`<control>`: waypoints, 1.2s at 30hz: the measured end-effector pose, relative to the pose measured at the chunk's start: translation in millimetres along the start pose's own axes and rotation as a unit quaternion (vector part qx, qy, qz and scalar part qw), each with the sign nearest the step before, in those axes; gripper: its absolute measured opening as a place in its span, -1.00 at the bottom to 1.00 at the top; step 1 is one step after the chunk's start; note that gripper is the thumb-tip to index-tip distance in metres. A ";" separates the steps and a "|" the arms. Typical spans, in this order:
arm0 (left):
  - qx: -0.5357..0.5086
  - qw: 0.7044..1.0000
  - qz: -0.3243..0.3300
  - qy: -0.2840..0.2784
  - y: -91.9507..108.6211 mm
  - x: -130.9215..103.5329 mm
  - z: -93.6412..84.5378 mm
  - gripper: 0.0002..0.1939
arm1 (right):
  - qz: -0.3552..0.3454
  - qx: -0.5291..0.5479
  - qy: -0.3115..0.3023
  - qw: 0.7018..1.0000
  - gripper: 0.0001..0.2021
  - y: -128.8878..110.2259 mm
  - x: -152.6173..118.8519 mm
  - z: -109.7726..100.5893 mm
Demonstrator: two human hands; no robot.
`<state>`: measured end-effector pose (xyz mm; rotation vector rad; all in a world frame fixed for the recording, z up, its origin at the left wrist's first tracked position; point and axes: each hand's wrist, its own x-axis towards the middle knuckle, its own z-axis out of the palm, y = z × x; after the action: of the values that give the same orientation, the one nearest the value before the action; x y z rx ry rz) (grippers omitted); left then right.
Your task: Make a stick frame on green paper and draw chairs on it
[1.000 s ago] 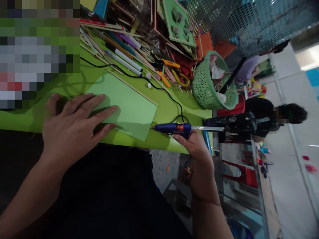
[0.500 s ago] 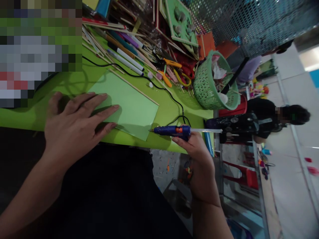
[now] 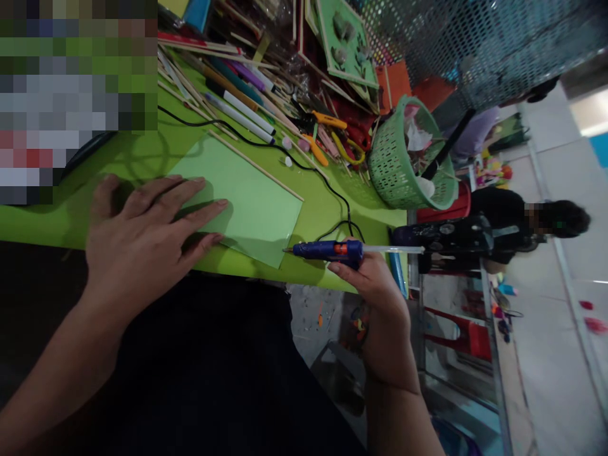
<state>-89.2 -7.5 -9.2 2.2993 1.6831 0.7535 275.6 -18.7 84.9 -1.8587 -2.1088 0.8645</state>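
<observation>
Right hand [image 3: 377, 285], grasping the gun [image 3: 327, 250], has edged toward a corner of the card [image 3: 256, 212], apparently nearing that side's end; left hand [image 3: 142, 231] splayed, released.

One head-worn view, looking forward and down at close range.
From above the wearer's dark-clothed lap [image 3: 204, 380], it faces the lime-green worktop [image 3: 42, 225], with the pale green card [image 3: 256, 206] near mid-view; farther off at right, a co-worker [image 3: 496, 206] appears sideways.
</observation>
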 end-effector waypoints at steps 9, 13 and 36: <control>0.010 1.000 0.004 -0.002 -1.2 -1.3 1.5 -0.48 | -0.014 0.020 -0.007 1.000 -0.66 -5.2 -0.5 0.4; 0.005 1.000 -0.002 0.001 -2.2 -2.2 3.2 -0.47 | -0.006 0.011 0.011 1.000 -0.67 -5.4 0.2 0.6; 0.016 1.000 -0.005 0.014 0.2 0.8 6.4 -0.49 | -0.008 0.009 0.017 1.000 -0.66 1.2 1.7 3.5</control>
<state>-85.6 -6.0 -14.4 2.3097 1.7304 0.7651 274.6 -18.1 81.1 -1.8335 -2.0853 0.8385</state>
